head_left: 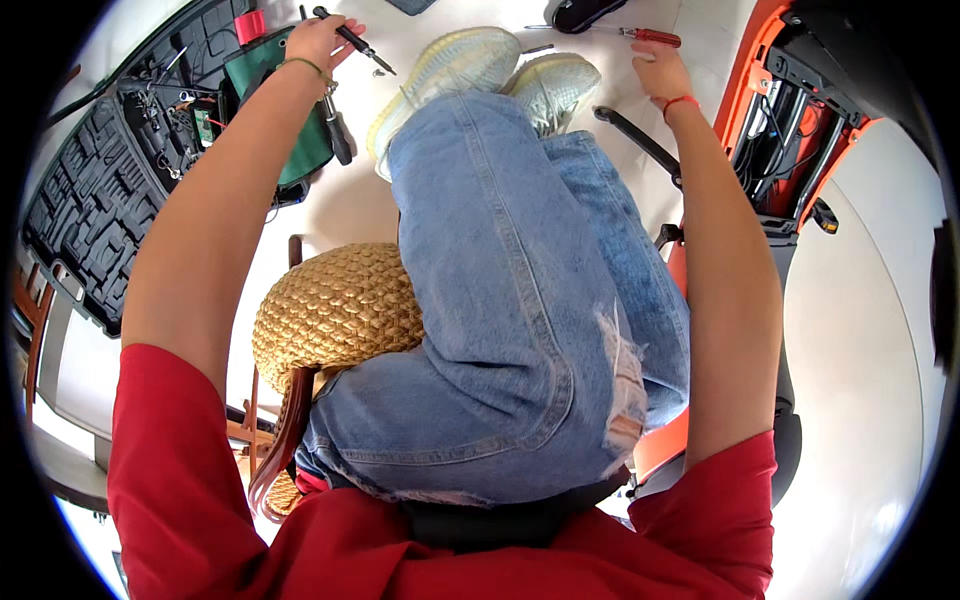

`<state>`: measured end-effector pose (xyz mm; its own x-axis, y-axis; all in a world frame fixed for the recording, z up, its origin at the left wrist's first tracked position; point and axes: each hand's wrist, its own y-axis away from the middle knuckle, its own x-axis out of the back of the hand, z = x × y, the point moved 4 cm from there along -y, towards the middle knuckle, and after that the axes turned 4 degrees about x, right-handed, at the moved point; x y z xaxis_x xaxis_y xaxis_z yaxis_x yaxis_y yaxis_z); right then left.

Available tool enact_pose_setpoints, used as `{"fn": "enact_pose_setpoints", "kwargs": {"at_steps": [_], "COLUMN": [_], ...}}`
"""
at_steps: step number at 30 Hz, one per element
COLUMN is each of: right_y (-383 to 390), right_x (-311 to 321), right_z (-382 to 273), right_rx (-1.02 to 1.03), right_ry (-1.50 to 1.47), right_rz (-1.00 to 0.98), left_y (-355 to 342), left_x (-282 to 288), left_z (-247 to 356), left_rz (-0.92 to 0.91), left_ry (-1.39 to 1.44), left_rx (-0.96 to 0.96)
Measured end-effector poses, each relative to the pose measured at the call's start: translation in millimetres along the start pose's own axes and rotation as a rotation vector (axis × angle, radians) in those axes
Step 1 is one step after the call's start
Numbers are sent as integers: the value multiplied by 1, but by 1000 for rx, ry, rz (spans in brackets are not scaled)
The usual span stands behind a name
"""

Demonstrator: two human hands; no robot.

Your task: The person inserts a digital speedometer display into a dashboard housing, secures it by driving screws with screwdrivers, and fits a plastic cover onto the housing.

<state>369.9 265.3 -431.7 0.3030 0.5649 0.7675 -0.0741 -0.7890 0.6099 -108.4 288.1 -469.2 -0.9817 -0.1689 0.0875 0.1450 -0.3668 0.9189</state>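
The left hand (318,40) is stretched out ahead over the pale floor (350,205), its fingers curled around a slim black screwdriver (352,38) — the grip closes on the handle end, and the thin shaft runs out to the right and slightly down, its tip just above the floor near the toe of the left shoe. A thin bracelet circles that wrist.

The right hand (658,68) reaches forward on the other side, fingers loosely bent and spread, holding nothing. It rests on or just over the floor; whether the fingertips touch cannot be told. Just beyond it lies a red-handled screwdriver (648,36), its metal shaft pointing left — near the fingers but apart from them. A red cord sits on this wrist.

The black screwdriver looks narrow and dark along its whole length, with a fine metal tip.

Between the arms lie crossed legs in blue jeans (520,300), torn at the knee, ending in pale knit sneakers (480,70). The person sits on a woven straw seat (335,305). To the left lies an open black tool case (100,200) with a green pouch (300,120) against it. To the right stands an orange machine (790,110) with black cables showing.
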Motion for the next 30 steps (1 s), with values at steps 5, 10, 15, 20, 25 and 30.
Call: {"fn": "enact_pose_setpoints", "kwargs": {"at_steps": [5,10,15,20,25,30], "right_y": [-26,-12,-5,10,30,48], "right_x": [-14,-16,-20,-32,-24,-12], "right_z": [2,-18,-15,-7,-19,-28], "right_rx": [157,171,340,353,397,550], "right_ry": [236,450,609,520,468,490], "right_rz": [-70,-94,-33,-9,84,30], "left_y": [-20,-26,-43,-48,-48,-52], "left_x": [9,19,20,12,2,5], "left_z": [-7,-12,-13,-20,-18,-23], "left_rz": [24,106,132,300,290,308], "left_ry": [52,33,25,-58,-12,5], "left_rx": [-51,-36,-54,-80,-82,-97]}}
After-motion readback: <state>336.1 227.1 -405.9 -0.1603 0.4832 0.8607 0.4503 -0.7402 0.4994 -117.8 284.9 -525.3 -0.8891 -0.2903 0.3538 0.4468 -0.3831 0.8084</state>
